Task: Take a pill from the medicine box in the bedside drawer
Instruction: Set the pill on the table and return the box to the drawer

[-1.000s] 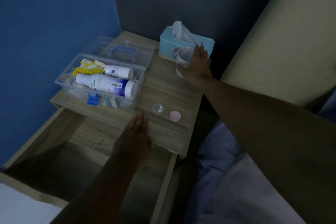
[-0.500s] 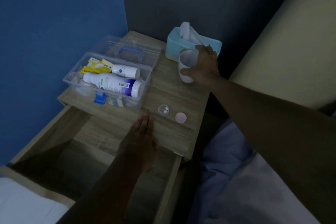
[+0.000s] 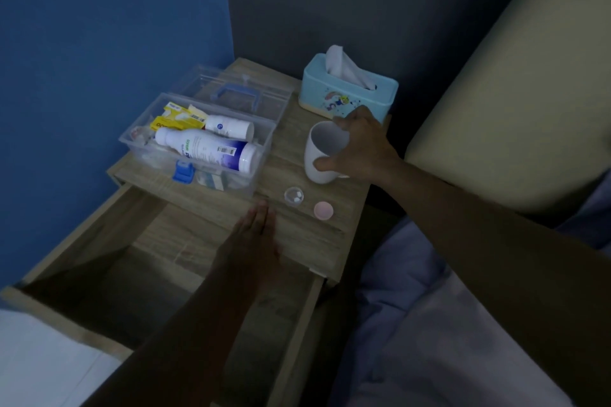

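A clear plastic medicine box [image 3: 140,150] with its lid open stands on the bedside table [image 3: 334,208], holding a large white bottle [image 3: 205,150], a smaller white bottle [image 3: 229,125] and yellow packets. In front of it sit a small clear pill cup [image 3: 293,196] with white pills in it and a pink cap [image 3: 323,210]. My right hand [image 3: 360,145] grips a white cup [image 3: 322,155] just in front of the tissue box. My left hand [image 3: 253,241] lies flat, fingers together, over the open drawer [image 3: 82,241] at the table's front edge.
A light blue tissue box [image 3: 347,91] stands at the back right of the table. A blue wall is on the left, a dark wall behind. A beige headboard [image 3: 512,92] and pale bedding [image 3: 429,324] are on the right.
My right hand closed around the white cup and drew it forward from the tissue box toward the middle of the table. My left hand stayed near the table's front edge.
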Demonstrator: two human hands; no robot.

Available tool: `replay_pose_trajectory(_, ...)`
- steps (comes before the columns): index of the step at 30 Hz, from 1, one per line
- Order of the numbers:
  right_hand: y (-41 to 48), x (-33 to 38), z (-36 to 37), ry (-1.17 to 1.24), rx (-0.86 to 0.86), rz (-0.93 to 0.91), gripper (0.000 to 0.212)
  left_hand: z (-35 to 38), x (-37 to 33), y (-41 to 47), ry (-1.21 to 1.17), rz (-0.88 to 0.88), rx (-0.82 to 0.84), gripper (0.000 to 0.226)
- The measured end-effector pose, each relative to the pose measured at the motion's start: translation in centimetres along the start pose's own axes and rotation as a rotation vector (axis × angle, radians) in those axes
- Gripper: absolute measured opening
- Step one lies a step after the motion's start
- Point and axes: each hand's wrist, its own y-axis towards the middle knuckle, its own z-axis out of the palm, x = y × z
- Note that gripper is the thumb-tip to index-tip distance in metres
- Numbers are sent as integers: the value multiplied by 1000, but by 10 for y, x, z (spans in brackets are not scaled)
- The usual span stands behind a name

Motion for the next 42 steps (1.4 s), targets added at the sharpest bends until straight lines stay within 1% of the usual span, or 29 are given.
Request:
replay_pose_trajectory(3,-2,0,6,-17,5,-1,79,-1,-1,-3,-1,4,-1,71)
replay_pose_trajectory(4,-2,-1,7,-19,7,6,78,-1,-2,-4,18,8,-7,70)
replay_pose_trajectory(8,-1,-2,11,-25,12,12,87,-1,-3,-5,27,7,-8,71)
replay_pose_trajectory(16,-7,3,12,-53,23,20,91,-2,1,-4,17,36,-4,72)
replay_pose_trajectory(17,-7,4,11,-61,46,29,94,-4,2,-4,21,45,8,71)
replay_pose_trajectory(19,-7,6,5,-62,128,60,106,-11,6,-5,4,65,37,69)
replay_pose_trajectory(21,-5,9,-2,-40,175,77,121,-20,13,-8,-95,73,28,66)
replay_pose_trajectory(22,-4,13,-5,-18,154,72,123,-25,16,-10,-161,62,1,63)
replay_pose_trajectory(23,-2,17,-7,9,105,52,118,-28,21,-14,-220,31,-40,60)
replay_pose_trajectory(24,-1,23,-7,39,42,22,108,-31,26,-21,-262,-16,-91,58)
replay_pose_trajectory(26,2,40,-4,104,-52,-38,87,-35,44,-35,-272,-125,-160,62)
replay_pose_trajectory(28,5,54,3,183,-72,-58,71,-35,68,-46,-233,-242,-154,69)
replay_pose_trajectory(29,8,62,9,238,-60,-45,66,-37,83,-51,-211,-300,-160,70)
replay_pose_trajectory(31,17,77,23,366,-35,46,64,-43,110,-54,-204,-393,-215,73)
replay_pose_trajectory(33,30,90,36,438,-27,161,72,-53,131,-50,-243,-449,-313,75)
replay_pose_trajectory(36,53,102,51,427,-17,292,91,-70,157,-36,-258,-395,-431,79)
replay_pose_trajectory(38,69,105,60,399,1,386,92,-77,171,-26,-216,-309,-458,80)
replay_pose_trajectory(39,76,107,65,442,26,442,86,-79,175,-22,-199,-273,-457,81)
replay_pose_trajectory(40,83,107,69,544,61,500,75,-79,178,-18,-189,-250,-451,81)
replay_pose_trajectory(42,94,109,77,812,145,584,48,-77,181,-13,-168,-230,-447,81)
